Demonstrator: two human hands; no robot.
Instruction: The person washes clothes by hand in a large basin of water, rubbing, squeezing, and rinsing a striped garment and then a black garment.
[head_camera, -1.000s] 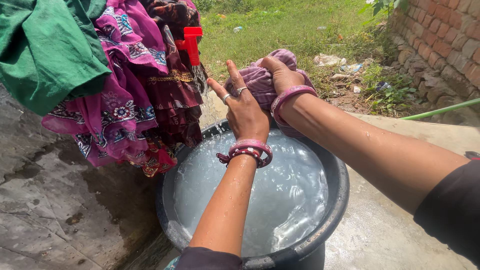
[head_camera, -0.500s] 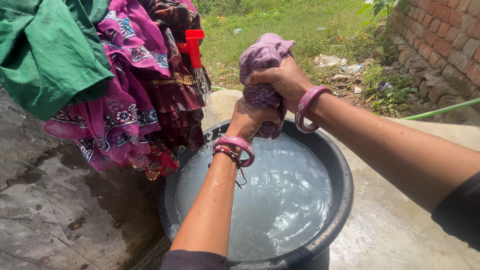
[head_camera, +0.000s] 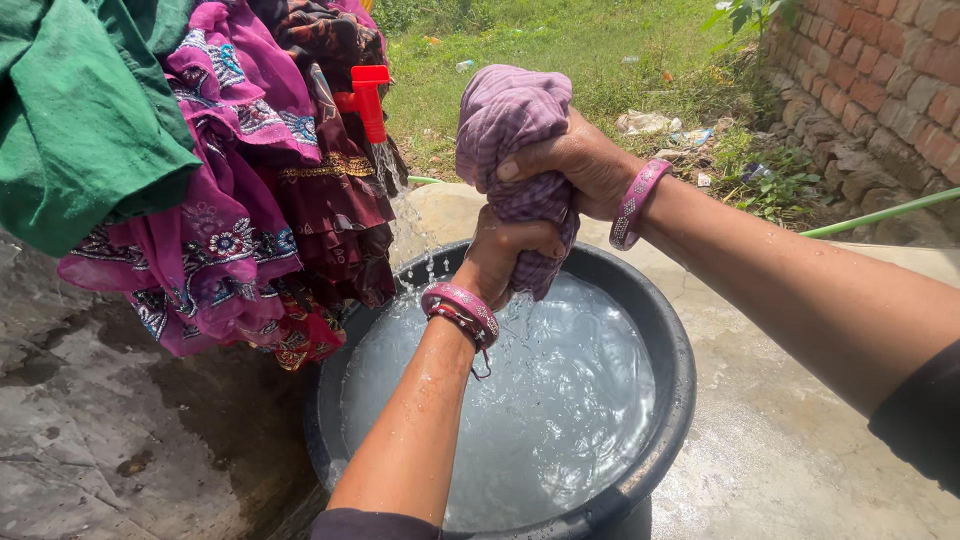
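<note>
Both fists clenched on the purple cloth (head_camera: 515, 150), right hand (head_camera: 570, 165) above left hand (head_camera: 500, 250). Looks soft, soggy, heavy-ish; grab the bunched middle, over the tub (head_camera: 675, 400).

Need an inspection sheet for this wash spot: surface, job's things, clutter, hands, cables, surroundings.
Surface: wet concrete slab.
Job's things: purple cloth bunched above black tub of water.
Clutter: green cloth and magenta embroidered clothes heaped at left; litter on grass.
Hands: left hand grips cloth low, right hand above.
Cables: nothing seen; green hose only.
Surroundings: red tap running, brick wall.
</note>
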